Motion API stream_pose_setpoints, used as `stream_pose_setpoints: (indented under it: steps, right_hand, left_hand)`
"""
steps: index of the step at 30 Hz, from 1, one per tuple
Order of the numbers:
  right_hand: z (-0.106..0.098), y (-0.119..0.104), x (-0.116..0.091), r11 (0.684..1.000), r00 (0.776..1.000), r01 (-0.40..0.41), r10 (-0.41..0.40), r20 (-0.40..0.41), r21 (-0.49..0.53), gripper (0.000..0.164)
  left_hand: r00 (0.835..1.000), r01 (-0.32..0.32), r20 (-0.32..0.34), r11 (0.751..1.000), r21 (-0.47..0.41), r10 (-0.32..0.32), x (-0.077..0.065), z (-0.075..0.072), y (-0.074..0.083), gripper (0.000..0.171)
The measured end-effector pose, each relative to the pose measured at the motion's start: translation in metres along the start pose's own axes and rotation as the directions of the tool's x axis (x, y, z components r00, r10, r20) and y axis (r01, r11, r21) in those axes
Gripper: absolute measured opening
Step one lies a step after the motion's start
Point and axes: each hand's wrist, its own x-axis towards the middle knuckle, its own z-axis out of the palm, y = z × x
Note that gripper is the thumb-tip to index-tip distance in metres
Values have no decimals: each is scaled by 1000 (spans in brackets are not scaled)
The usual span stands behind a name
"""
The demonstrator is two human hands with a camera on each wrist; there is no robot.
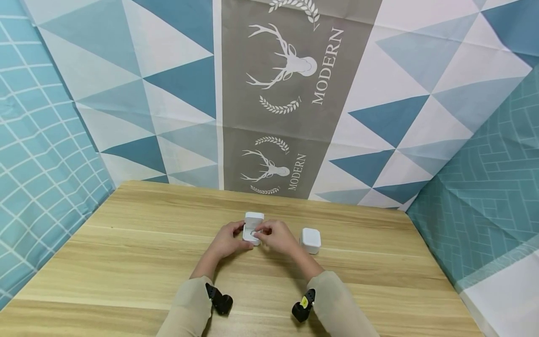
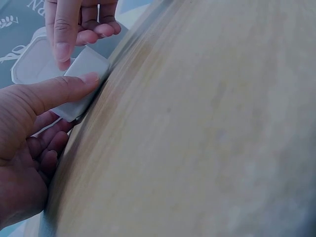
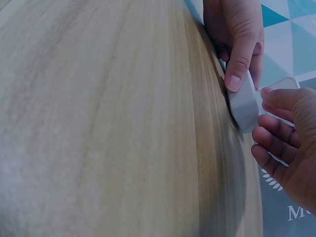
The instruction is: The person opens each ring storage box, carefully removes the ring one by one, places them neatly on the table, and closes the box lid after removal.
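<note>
A small white ring box (image 1: 254,217) stands on the wooden table with its lid raised at the back. My left hand (image 1: 227,239) grips its base, thumb along the front wall and fingers behind on the left side; the left wrist view shows the thumb across the white base (image 2: 89,63). Thumb and index finger of my right hand (image 1: 277,236) pinch a small ring (image 1: 253,233) right at the box's inside. In the right wrist view the other fingers of the right hand (image 3: 291,133) are loosely bent beside the box, and the fingertips largely hide the ring.
To the right of my right hand stands a second white box (image 1: 310,239), closed, with rounded corners. The wooden table (image 1: 139,262) ends at a patterned cloth backdrop (image 1: 181,93), with teal cloths on both sides.
</note>
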Motion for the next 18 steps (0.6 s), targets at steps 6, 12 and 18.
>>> stream_pose_setpoints:
  steps: [6,12,18]
  right_hand:
    - [1,1,0,1000,1000,-2,2,4,-1,14]
    - [2,3,0,1000,1000,-10,10,8,6,14]
    - [4,5,2,1000,1000,-13,13,13,-9,12]
  left_hand:
    - [1000,1,-2,1000,-7,-1,-1,0,2,72]
    - [1000,1,-1,1000,-10,-1,-2,0,2,72]
    - [1000,-2,-6,1000,-14,2,-2,0,2,71]
